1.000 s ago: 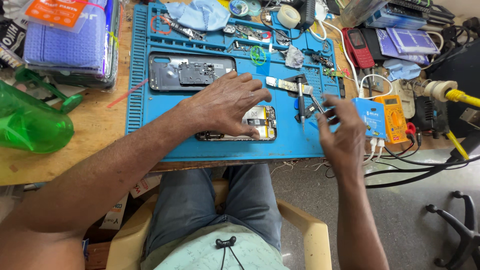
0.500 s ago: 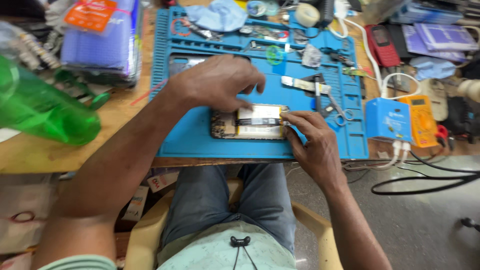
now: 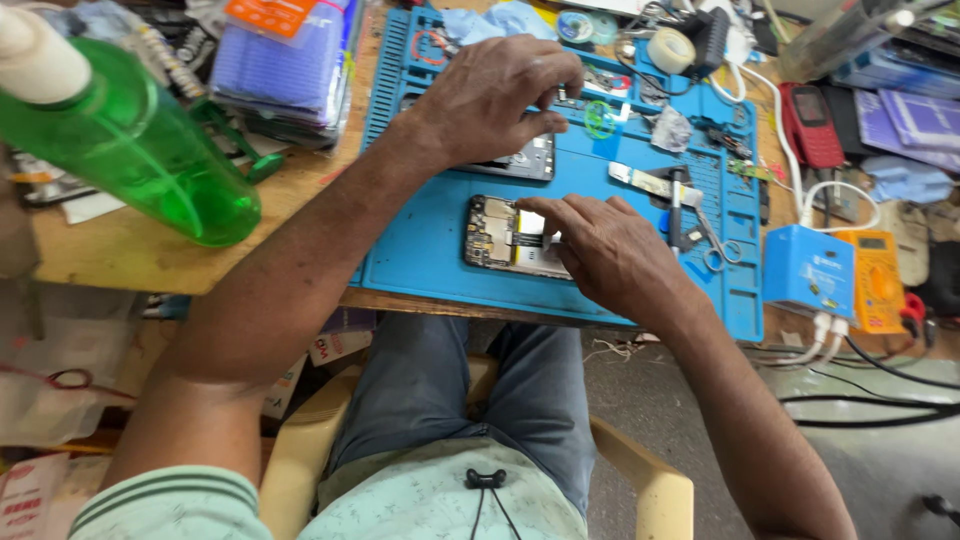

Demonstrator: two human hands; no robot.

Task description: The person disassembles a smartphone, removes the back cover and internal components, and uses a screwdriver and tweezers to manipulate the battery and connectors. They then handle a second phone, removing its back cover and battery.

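An opened phone (image 3: 497,238) with its circuit board bare lies on the blue work mat (image 3: 420,230). My right hand (image 3: 615,260) rests on the phone's right half, fingertips pressed on a part near its middle. My left hand (image 3: 495,95) reaches farther up the mat, with curled fingers at some small parts (image 3: 562,95). Whether it has pinched one I cannot tell. Under that hand lies a grey phone back cover (image 3: 530,160).
A green spray bottle (image 3: 130,150) lies at the left on the wooden bench. Screwdriver (image 3: 675,205), scissors (image 3: 715,245), blue box (image 3: 808,270), yellow multimeter (image 3: 878,280) and red phone (image 3: 812,125) crowd the right side. Purple packets (image 3: 285,70) sit at the back left.
My left hand has left the opened phone and moved up to the far part of the mat. My right hand came from the tools on the right onto the phone.
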